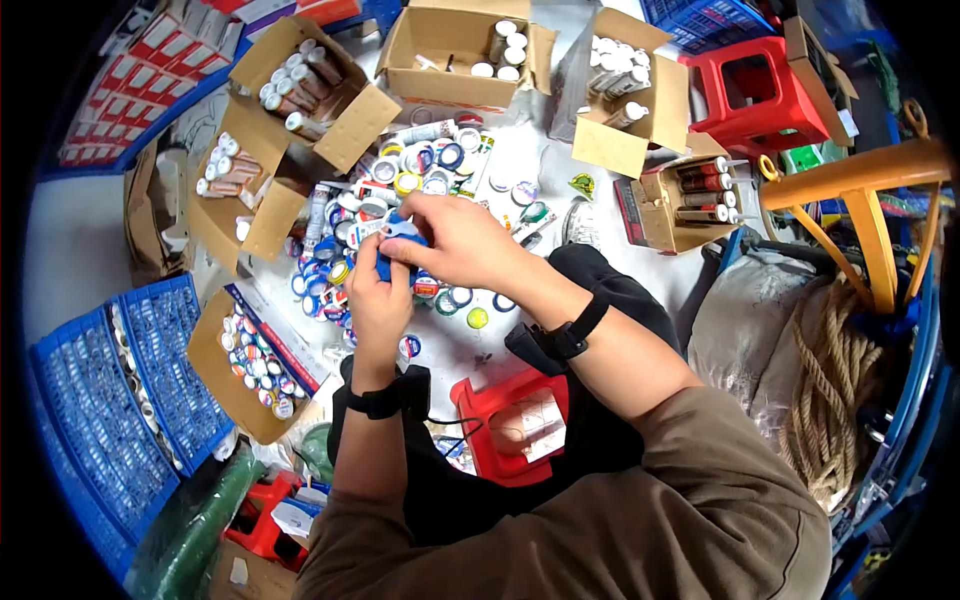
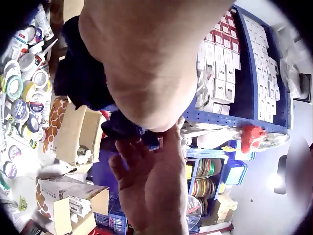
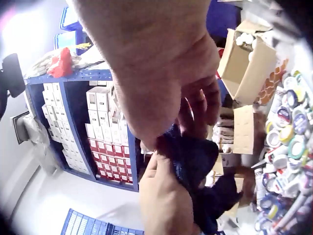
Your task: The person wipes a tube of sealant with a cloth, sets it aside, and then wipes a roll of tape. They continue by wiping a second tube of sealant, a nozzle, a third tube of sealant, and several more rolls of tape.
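Note:
A dark blue cloth (image 1: 383, 266) is bunched between both hands above the pile of tape rolls (image 1: 440, 165). My left hand (image 1: 378, 305) pinches it from below, its fingers partly hidden. Above and to the right, my right hand (image 1: 462, 240) has thumb and fingers closed on the cloth's upper part. The left wrist view shows the cloth (image 2: 83, 73) hanging beside my left hand (image 2: 146, 68), my right hand (image 2: 159, 186) touching its other end. In the right wrist view the cloth (image 3: 198, 161) drapes below my right hand (image 3: 161, 73), pinched by my left thumb and fingers (image 3: 164, 193).
Cardboard boxes of white-capped tubes (image 1: 455, 90) ring the pile. A box of tape rolls (image 1: 230, 385) stands at left near blue crates (image 1: 120, 400). Red stools (image 1: 475, 440) are in front and at back right (image 1: 705, 75). Coiled rope (image 1: 835, 390) lies at right.

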`<state>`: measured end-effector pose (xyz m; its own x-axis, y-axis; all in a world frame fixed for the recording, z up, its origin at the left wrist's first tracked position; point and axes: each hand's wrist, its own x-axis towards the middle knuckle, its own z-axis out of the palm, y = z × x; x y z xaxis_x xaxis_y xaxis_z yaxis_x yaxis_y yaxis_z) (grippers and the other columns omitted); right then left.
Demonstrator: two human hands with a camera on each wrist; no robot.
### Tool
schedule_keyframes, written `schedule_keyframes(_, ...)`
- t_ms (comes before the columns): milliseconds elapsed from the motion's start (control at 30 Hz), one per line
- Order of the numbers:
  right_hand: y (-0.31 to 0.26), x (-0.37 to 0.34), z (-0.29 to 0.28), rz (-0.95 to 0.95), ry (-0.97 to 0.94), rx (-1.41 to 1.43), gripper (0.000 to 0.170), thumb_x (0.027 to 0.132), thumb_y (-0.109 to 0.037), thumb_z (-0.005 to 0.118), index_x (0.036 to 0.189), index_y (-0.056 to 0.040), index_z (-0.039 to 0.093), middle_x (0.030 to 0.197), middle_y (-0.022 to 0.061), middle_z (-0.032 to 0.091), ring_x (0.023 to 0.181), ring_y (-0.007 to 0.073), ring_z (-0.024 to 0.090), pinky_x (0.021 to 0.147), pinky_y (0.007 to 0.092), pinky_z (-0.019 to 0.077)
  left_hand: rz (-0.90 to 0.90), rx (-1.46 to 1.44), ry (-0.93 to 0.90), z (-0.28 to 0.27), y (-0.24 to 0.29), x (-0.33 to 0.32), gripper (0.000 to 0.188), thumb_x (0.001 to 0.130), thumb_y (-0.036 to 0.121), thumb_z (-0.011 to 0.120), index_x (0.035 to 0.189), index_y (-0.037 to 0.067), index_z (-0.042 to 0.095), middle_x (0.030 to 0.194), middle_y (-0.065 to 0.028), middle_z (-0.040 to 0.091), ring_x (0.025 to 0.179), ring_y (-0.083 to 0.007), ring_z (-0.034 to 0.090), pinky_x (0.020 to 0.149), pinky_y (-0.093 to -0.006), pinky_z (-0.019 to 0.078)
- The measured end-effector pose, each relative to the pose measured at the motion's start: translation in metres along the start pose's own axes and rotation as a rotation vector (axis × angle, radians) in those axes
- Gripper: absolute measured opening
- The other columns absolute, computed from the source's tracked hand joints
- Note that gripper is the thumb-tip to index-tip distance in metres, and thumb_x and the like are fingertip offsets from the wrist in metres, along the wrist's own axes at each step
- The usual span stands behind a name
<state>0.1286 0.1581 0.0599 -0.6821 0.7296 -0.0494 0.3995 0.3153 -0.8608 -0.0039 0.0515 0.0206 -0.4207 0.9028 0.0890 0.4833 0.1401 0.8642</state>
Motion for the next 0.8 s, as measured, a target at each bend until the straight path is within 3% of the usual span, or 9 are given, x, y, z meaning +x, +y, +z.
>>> schedule_keyframes(133, 0.003, -0.009, -0.007, 0.032, 0.068, -0.099, 0.024, 0.089, -0.026, 0.059, 0.093, -0.0033, 0.063, 0.082, 0.0179, 0.066, 0.078, 0.0373, 0.065, 0.067, 0.0473, 0.0501, -0.038, -0.055, -0.116, 0.007, 0.004, -0.002, 0.023, 0.095, 0.014, 0.062, 0.111, -0.002, 0.059, 0.090, -0.0133, 0.067, 0.080, -0.0211, 0.064, 0.073, -0.0320, 0.0504)
schedule_keyframes(233, 0.028, 0.000, -0.020, 0.111, 0.351, -0.021, 0.021, 0.090, -0.021, 0.056, 0.094, -0.0026, 0.064, 0.081, 0.0194, 0.065, 0.081, 0.0394, 0.065, 0.071, 0.0468, 0.0505, -0.157, -0.145, -0.152, 0.016, -0.003, -0.004, 0.020, 0.097, 0.015, 0.061, 0.107, -0.002, 0.060, 0.091, -0.0050, 0.066, 0.083, -0.0115, 0.058, 0.077, -0.0263, 0.0476)
schedule_keyframes(400, 0.085, 0.003, -0.068, 0.354, 0.786, 0.245, 0.024, 0.089, -0.022, 0.070, 0.089, 0.0008, 0.062, 0.075, 0.0128, 0.066, 0.067, 0.0198, 0.067, 0.060, 0.0346, 0.0512, -0.291, -0.325, -0.072, 0.020, -0.008, 0.000, 0.028, 0.099, 0.027, 0.061, 0.102, -0.001, 0.063, 0.087, 0.0001, 0.064, 0.077, -0.0073, 0.055, 0.071, -0.0218, 0.0453)
schedule_keyframes(433, 0.085, -0.001, -0.084, 0.518, 0.792, 0.463, 0.032, 0.091, -0.026, 0.070, 0.102, 0.0006, 0.058, 0.078, 0.0051, 0.062, 0.061, 0.0133, 0.064, 0.051, 0.0273, 0.0509, -0.319, -0.307, -0.054, 0.021, -0.013, 0.000, 0.029, 0.100, 0.028, 0.060, 0.099, -0.001, 0.063, 0.087, 0.0006, 0.063, 0.080, -0.0072, 0.054, 0.074, -0.0222, 0.0448)
schedule_keyframes(533, 0.105, -0.012, -0.122, 0.329, 1.043, 0.831, 0.047, 0.089, -0.021, 0.072, 0.120, 0.0045, 0.046, 0.092, 0.0113, 0.063, 0.075, 0.0185, 0.067, 0.061, 0.0297, 0.0556, -0.290, -0.268, 0.003, 0.025, -0.016, 0.000, 0.031, 0.100, 0.030, 0.059, 0.098, -0.001, 0.062, 0.089, 0.0004, 0.062, 0.083, -0.0075, 0.053, 0.077, -0.0229, 0.0445)
schedule_keyframes(600, 0.110, -0.017, -0.133, 0.470, 1.092, 0.770, 0.064, 0.087, -0.018, 0.075, 0.132, 0.0054, 0.035, 0.103, 0.0148, 0.062, 0.081, 0.0213, 0.067, 0.067, 0.0313, 0.0565, -0.316, -0.262, 0.035, 0.030, -0.019, 0.000, 0.033, 0.101, 0.032, 0.057, 0.099, -0.001, 0.061, 0.090, 0.0000, 0.062, 0.084, -0.0081, 0.053, 0.078, -0.0236, 0.0445)
schedule_keyframes(667, 0.113, -0.027, -0.139, 0.643, 0.662, 0.745, 0.083, 0.085, -0.018, 0.074, 0.147, 0.0035, 0.022, 0.115, 0.0177, 0.062, 0.088, 0.0223, 0.068, 0.069, 0.0328, 0.0558, -0.383, -0.359, 0.034, 0.032, -0.016, 0.001, 0.032, 0.101, 0.032, 0.057, 0.102, 0.000, 0.061, 0.092, -0.0003, 0.062, 0.085, -0.0083, 0.054, 0.080, -0.0245, 0.0451)
schedule_keyframes(733, 0.098, -0.025, -0.126, 0.756, 0.470, 0.643, 0.088, 0.085, -0.021, 0.073, 0.150, 0.0031, 0.018, 0.115, 0.0161, 0.063, 0.089, 0.0210, 0.068, 0.070, 0.0306, 0.0545, -0.429, -0.424, 0.028, 0.036, -0.009, 0.003, 0.034, 0.103, 0.033, 0.052, 0.110, 0.000, 0.060, 0.095, -0.0026, 0.065, 0.086, -0.0113, 0.057, 0.081, -0.0270, 0.0475)
schedule_keyframes(800, 0.096, -0.019, -0.111, 0.618, 0.323, 0.289, 0.083, 0.084, -0.028, 0.073, 0.147, 0.0035, 0.029, 0.112, 0.0135, 0.067, 0.091, 0.0196, 0.068, 0.076, 0.0302, 0.0534, -0.576, -0.906, 0.144, 0.041, -0.003, 0.007, 0.044, 0.105, 0.039, 0.041, 0.123, 0.003, 0.058, 0.107, -0.0055, 0.066, 0.087, -0.0149, 0.060, 0.079, -0.0298, 0.0509)
